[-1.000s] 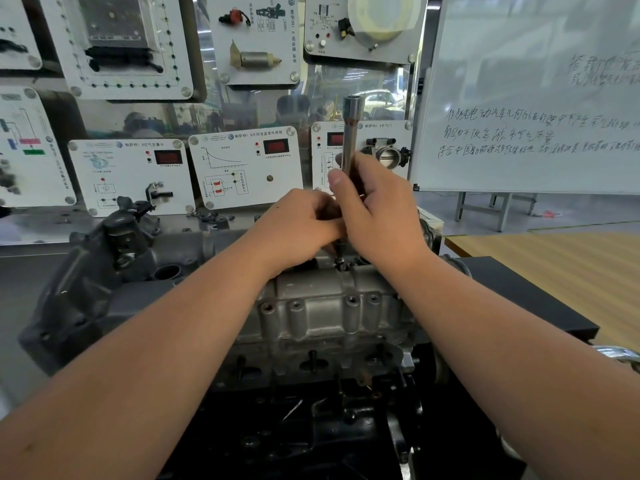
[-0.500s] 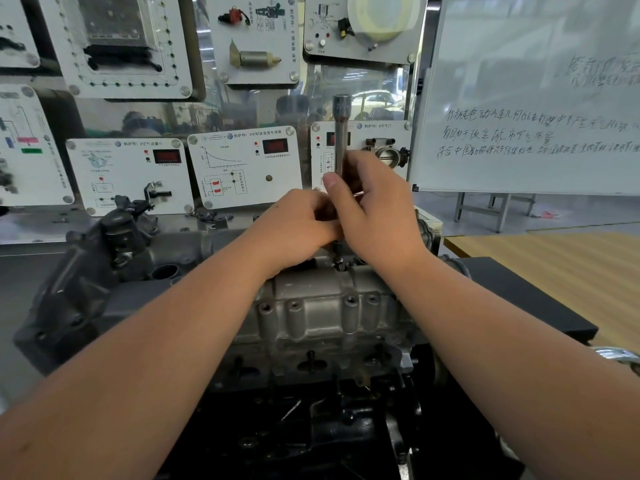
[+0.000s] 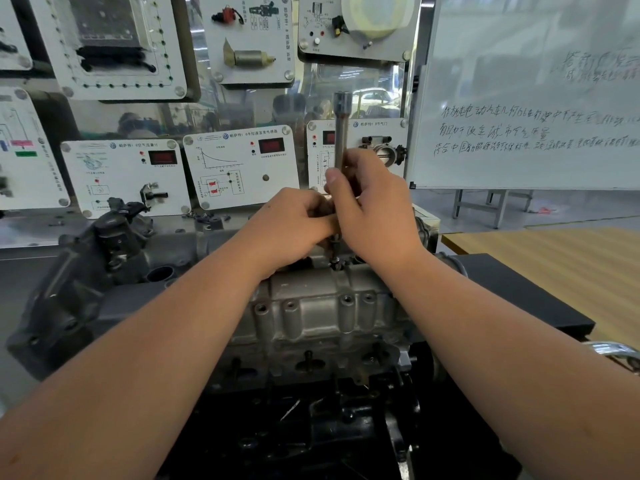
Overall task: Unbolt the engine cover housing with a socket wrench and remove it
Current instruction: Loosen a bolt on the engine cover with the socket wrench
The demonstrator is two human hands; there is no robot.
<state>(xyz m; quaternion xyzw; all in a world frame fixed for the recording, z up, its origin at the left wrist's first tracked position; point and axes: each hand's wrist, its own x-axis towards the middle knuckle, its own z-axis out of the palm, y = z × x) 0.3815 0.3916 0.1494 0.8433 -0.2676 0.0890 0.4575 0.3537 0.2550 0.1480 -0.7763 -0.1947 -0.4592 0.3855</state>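
Note:
A grey cast-metal engine cover housing [image 3: 322, 306] lies across the middle on top of the engine, with several bolt holes along its front face. A long steel socket wrench [image 3: 341, 129] stands nearly upright, its lower tip on a bolt [image 3: 335, 264] at the housing's top edge. My right hand [image 3: 374, 213] grips the wrench shaft around its middle, thumb on the left side. My left hand [image 3: 294, 226] holds the lower part of the shaft, pressed against my right hand. The wrench's lower stretch is mostly hidden by both hands.
Behind the engine stands a wall of white training panels [image 3: 239, 164] with red displays. A whiteboard [image 3: 530, 98] with writing fills the right. A wooden table [image 3: 561, 265] lies at right beyond a black base [image 3: 519, 299]. A dark engine bracket [image 3: 79, 271] rises at left.
The wrench's top end swung slightly to the left, from tilted right to nearly upright. Both hands stayed clasped on the shaft over the same bolt.

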